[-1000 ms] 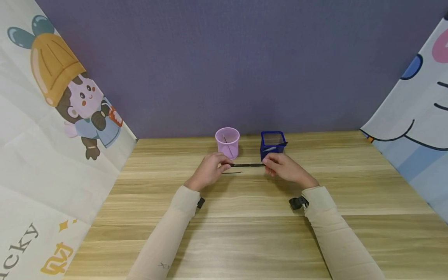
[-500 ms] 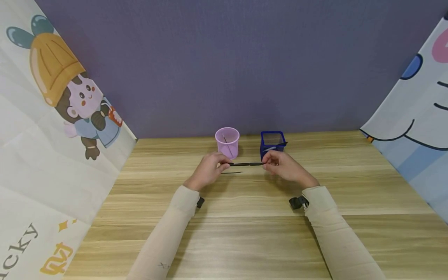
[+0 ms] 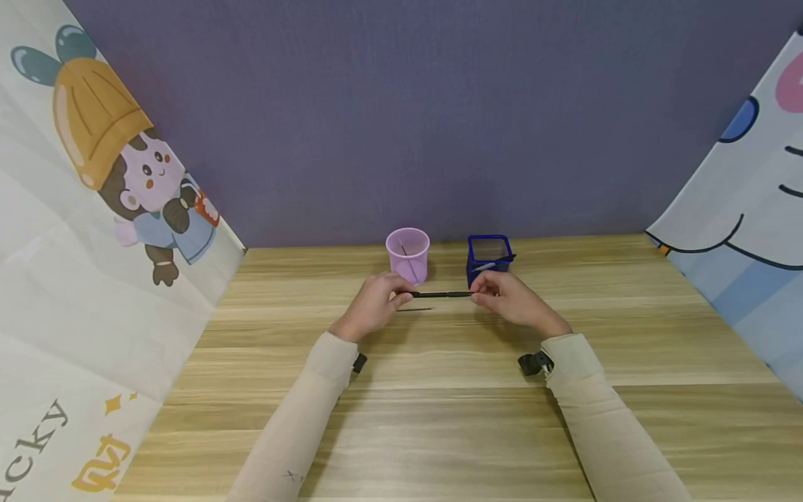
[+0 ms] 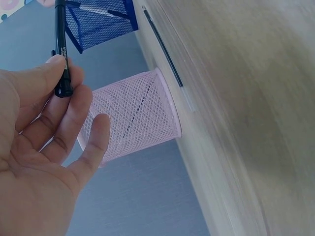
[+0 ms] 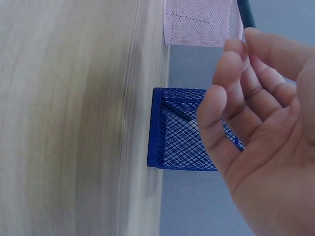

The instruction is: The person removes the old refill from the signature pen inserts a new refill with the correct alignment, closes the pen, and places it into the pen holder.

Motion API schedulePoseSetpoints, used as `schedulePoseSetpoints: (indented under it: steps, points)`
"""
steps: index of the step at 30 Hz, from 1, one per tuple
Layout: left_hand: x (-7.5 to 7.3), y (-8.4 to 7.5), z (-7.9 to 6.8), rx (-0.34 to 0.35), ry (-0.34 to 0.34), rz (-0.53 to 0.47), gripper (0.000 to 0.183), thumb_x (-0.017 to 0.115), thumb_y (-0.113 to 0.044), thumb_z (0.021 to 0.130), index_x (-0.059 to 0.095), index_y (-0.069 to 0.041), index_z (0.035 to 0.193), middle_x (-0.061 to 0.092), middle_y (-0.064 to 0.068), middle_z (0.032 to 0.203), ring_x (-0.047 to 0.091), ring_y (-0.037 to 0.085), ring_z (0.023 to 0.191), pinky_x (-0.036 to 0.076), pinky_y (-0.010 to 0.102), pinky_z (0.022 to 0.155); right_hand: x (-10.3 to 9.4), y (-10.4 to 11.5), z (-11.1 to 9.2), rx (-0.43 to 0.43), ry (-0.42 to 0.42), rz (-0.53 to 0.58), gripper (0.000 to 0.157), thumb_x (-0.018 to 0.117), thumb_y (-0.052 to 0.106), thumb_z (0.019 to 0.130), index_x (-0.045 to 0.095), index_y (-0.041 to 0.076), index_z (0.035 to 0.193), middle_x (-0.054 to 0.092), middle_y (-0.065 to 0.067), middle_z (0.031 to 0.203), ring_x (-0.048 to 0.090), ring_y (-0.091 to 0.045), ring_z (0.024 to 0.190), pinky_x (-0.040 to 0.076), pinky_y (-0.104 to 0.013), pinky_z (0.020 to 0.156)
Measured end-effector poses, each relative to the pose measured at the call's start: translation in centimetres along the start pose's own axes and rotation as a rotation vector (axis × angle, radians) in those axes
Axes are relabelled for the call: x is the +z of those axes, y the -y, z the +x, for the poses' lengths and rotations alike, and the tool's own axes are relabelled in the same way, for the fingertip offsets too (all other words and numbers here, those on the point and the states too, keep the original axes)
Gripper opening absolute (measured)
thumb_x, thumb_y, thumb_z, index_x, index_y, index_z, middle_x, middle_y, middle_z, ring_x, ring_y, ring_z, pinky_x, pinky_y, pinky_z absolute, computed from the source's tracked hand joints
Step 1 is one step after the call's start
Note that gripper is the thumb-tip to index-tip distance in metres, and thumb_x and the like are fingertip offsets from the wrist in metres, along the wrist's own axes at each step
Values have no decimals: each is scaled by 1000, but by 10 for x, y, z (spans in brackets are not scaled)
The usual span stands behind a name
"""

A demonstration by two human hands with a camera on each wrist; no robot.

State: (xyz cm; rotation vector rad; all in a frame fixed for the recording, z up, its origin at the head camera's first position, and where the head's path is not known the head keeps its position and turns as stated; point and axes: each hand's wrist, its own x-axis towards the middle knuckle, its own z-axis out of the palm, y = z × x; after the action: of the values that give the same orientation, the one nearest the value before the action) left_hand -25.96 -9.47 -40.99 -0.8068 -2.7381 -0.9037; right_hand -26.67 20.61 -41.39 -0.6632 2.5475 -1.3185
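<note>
A black pen is stretched level between both hands, above the wooden table. My left hand pinches its left end between thumb and fingers; the left wrist view shows that end of the pen with small print on it. At the other end, my right hand pinches the pen's tip with thumb and fingertips, its other fingers loosely curled. Below the pen, a thin pen refill lies on the table, dark with a clear end in the left wrist view.
Behind the left hand stands a pink mesh pen holder with a thin dark refill leaning inside. A blue square mesh pen holder, holding a dark pen, stands behind the right hand. A grey-purple panel rises at the table's back edge.
My right hand has shifted slightly upward and its fingers have turned a little around the pen's end. The pen has risen slightly; the left hand has barely moved.
</note>
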Motion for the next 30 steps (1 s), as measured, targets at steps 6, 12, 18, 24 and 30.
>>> schedulePoseSetpoints:
  steps: [6,12,18,24,30]
  points:
    - [0,0,0,8,-6,2,11,72,-11,94,78,-8,104,76,7,105,70,21,101,56,38,94,0,-3,1,1,2,8,16,61,18,104,64,3,109,65,-19,93,64,-35,79,56,-40,64]
    - [0,-1,-1,12,-11,5,12,72,-11,94,78,-8,104,77,7,105,70,22,101,56,39,95,-1,-5,2,0,27,20,22,59,21,105,64,1,111,67,-25,97,65,-39,83,58,-44,70]
    - [-1,-2,0,11,-7,7,12,72,-11,94,78,-8,104,76,7,106,70,22,102,56,39,95,-2,-4,1,8,29,18,25,57,19,106,63,-4,113,67,-24,98,65,-38,84,58,-42,69]
    - [-1,-1,0,8,-7,3,12,72,-12,94,78,-8,104,76,7,106,70,22,100,56,39,94,0,-2,1,7,23,17,24,56,20,106,64,-2,111,67,-21,96,64,-36,82,53,-33,62]
    - [1,1,0,18,-11,12,11,72,-12,95,78,-9,104,76,6,105,70,21,100,57,37,93,1,-2,1,-14,20,-4,22,53,19,108,63,0,106,65,-18,89,59,-33,73,43,-28,54]
